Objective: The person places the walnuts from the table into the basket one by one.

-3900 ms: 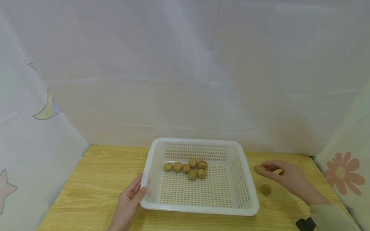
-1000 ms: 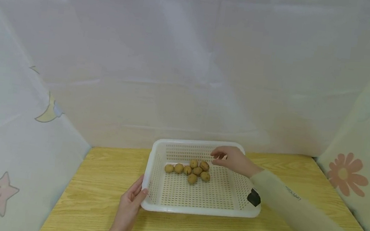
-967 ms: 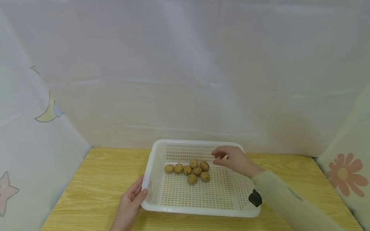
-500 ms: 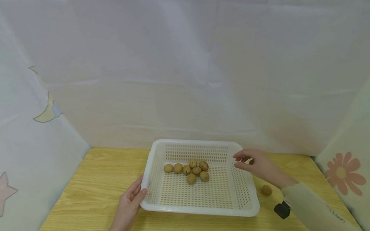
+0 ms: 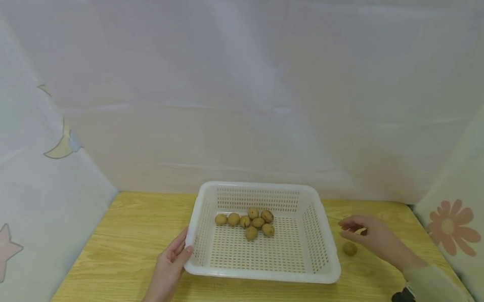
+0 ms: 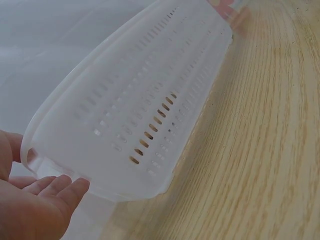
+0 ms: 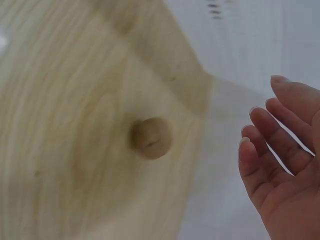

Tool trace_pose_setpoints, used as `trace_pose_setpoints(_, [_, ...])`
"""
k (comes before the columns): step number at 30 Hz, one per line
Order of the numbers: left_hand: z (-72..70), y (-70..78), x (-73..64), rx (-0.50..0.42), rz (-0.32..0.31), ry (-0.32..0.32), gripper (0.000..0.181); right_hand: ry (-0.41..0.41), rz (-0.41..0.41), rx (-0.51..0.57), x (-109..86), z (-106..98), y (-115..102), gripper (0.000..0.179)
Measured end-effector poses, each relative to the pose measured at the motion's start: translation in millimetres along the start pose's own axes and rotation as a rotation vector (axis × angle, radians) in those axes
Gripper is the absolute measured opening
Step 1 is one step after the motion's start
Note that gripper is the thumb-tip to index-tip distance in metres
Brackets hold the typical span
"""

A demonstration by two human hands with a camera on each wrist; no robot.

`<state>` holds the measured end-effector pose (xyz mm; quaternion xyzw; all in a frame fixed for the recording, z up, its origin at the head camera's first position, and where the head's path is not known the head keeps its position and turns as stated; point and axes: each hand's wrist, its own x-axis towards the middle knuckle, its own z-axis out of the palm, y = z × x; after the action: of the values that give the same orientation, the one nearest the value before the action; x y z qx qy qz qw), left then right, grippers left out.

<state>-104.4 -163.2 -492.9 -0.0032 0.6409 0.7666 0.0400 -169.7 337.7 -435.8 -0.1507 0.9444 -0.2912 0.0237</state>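
My left hand (image 5: 169, 269) grips the left rim of a white plastic basket (image 5: 259, 277), thumb on top and fingers underneath. Seen from the left wrist, the fingers (image 6: 60, 192) curl under the rim, and brown shows through the slots of the basket wall (image 6: 100, 145). Several walnuts (image 5: 251, 233) lie clustered on the basket floor, left of its middle. Right of the basket, a single walnut (image 5: 350, 248) rests on the table. My right hand (image 5: 373, 236) hovers just beyond and above it, fingers loosely bent with nothing between them; the right wrist view shows this walnut (image 7: 154, 138) apart from the fingers.
The wooden table (image 5: 129, 238) carries the basket. A pale cloth backdrop (image 5: 249, 96) rises close behind it, and printed cloth walls (image 5: 4, 181) flank both sides. A dark device (image 5: 403, 300) is strapped at the right wrist.
Earlier my right hand pinched a walnut at the right; then it was over the basket, which now holds one more. Since then it has drawn back right, above the table. The left hand stays put.
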Motion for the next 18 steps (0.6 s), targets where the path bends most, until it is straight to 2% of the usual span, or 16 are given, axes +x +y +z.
trace_pose_setpoints(8, [-0.4,-0.7,0.3,-0.001,0.001,-0.007,0.061,-0.062,0.022,-0.013,-13.6,21.7,40.2,0.035])
trace_pose_setpoints(18, [0.0,-2.2,0.7,-0.011,0.01,-0.007,0.063,-0.057,0.075,0.021,-19.2,33.2,58.9,0.033])
